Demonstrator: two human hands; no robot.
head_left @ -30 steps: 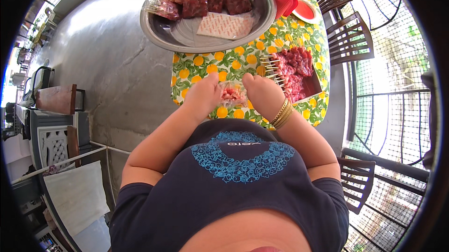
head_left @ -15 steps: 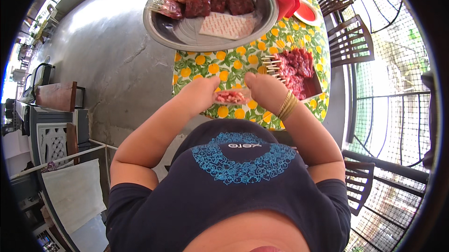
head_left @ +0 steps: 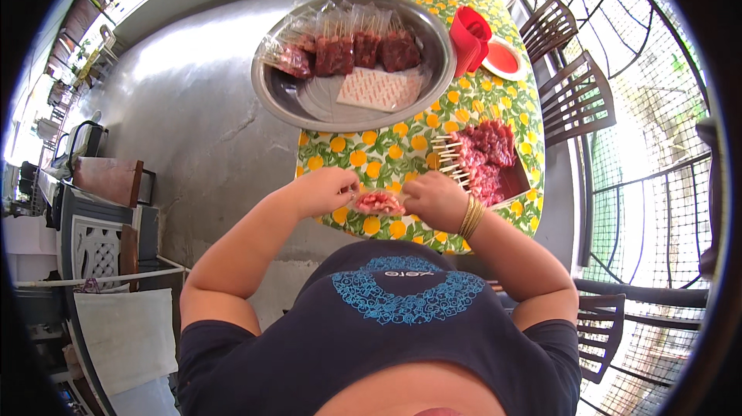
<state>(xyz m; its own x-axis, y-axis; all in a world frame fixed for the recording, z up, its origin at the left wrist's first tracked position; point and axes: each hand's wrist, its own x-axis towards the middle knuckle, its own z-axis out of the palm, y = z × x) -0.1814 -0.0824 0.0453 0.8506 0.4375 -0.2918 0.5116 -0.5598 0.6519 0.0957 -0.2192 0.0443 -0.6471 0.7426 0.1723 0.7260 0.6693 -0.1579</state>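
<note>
Between my two hands hangs a clear plastic bag (head_left: 377, 203) with pinkish-red meat pieces inside, close to the table's near edge. My left hand (head_left: 331, 189) is closed, its fingertips pinching the bag's left side. On the opposite side, my right hand (head_left: 434, 200) has its fingers curled onto the bag's right corner; thin bangles circle that wrist. Just right of this hand, raw skewered meat (head_left: 488, 155) lies heaped in a shallow tray (head_left: 516, 183), the pale stick ends pointing left.
A large metal basin (head_left: 267, 99) at the table's far left holds several bagged meat skewers (head_left: 334, 54) and a white printed packet (head_left: 379, 89). Beside it stand a red container (head_left: 466, 44) and a white-rimmed red plate (head_left: 504, 59) on the lemon-patterned tablecloth (head_left: 371, 157). Wooden chairs (head_left: 578, 99) line the right side.
The view has tilted, so the table and basin sit lower in the picture. Both hands still hold the plastic bag, with their fingers now more visible at its edges.
</note>
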